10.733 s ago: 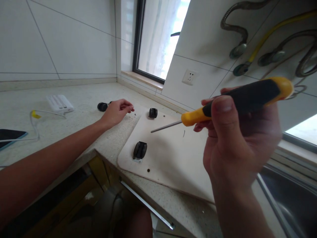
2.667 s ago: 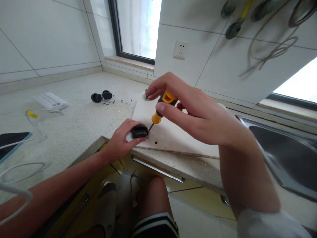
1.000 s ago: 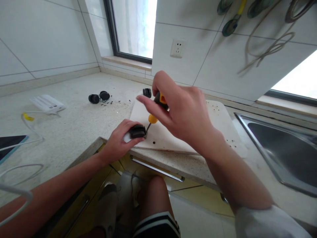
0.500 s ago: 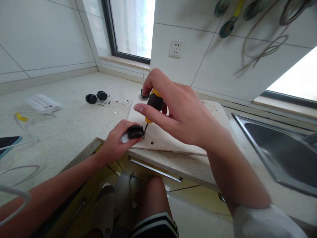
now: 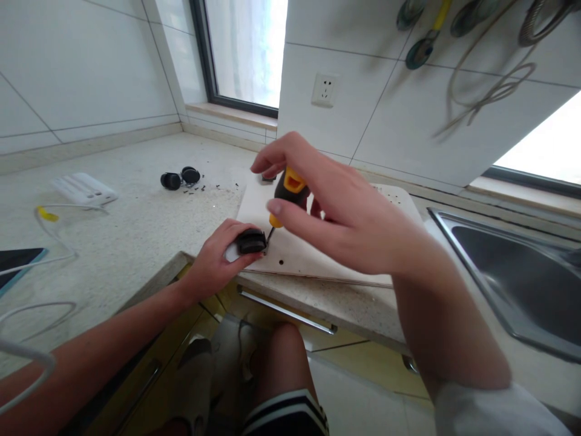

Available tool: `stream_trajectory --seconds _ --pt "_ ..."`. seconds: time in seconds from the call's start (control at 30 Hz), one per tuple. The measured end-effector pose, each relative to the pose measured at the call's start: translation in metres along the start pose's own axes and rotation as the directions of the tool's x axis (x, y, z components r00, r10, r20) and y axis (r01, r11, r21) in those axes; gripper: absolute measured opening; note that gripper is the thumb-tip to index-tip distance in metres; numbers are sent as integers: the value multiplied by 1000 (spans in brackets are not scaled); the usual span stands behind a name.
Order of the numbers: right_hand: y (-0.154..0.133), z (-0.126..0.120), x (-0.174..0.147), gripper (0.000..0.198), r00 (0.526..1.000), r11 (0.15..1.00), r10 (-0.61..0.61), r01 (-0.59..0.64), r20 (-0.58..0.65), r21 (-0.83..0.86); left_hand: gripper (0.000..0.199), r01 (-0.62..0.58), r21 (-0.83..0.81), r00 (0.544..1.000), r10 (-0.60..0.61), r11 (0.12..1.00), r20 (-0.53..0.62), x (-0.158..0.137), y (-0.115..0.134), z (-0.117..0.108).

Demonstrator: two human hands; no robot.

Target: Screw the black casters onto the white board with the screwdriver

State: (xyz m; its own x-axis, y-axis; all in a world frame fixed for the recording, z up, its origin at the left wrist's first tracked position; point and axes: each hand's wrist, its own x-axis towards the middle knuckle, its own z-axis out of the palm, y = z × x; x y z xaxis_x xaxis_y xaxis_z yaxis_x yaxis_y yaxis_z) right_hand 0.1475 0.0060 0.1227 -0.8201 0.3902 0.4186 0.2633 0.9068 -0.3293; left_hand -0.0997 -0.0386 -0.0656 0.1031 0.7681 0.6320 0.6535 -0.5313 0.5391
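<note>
My left hand [image 5: 220,251] is closed round a black caster wheel [image 5: 252,241] at the near left corner of a white board [image 5: 313,249], pressing it there. With my right hand [image 5: 349,212] I grip a yellow and black screwdriver [image 5: 291,185] by its handle, thumb along the near side. Its shaft slants down to the caster's mounting plate beside the wheel; the tip's exact contact cannot be made out. A dark hole [image 5: 281,262] shows in the board near its front edge. Partly behind my right fingers, another dark piece [image 5: 269,178] sits at the board's far side.
Two black casters [image 5: 180,178] and several scattered screws [image 5: 196,189] lie on the speckled counter [image 5: 149,224]. Farther left are a white power bank [image 5: 84,189], a white cable [image 5: 63,239] and a dark tablet-like device [image 5: 18,266]. A steel sink [image 5: 508,290] is at right.
My right hand has turned round the screwdriver handle, its thumb shifting right, and more of the handle's yellow end shows. My left hand stays on the caster wheel. The view has shifted slightly.
</note>
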Motion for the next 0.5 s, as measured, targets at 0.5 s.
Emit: stream_trajectory --seconds 0.5 --pt "-2 -15 -10 35 994 998 39 -34 102 -48 34 -11 9 1000 11 1000 5 0 1 0"
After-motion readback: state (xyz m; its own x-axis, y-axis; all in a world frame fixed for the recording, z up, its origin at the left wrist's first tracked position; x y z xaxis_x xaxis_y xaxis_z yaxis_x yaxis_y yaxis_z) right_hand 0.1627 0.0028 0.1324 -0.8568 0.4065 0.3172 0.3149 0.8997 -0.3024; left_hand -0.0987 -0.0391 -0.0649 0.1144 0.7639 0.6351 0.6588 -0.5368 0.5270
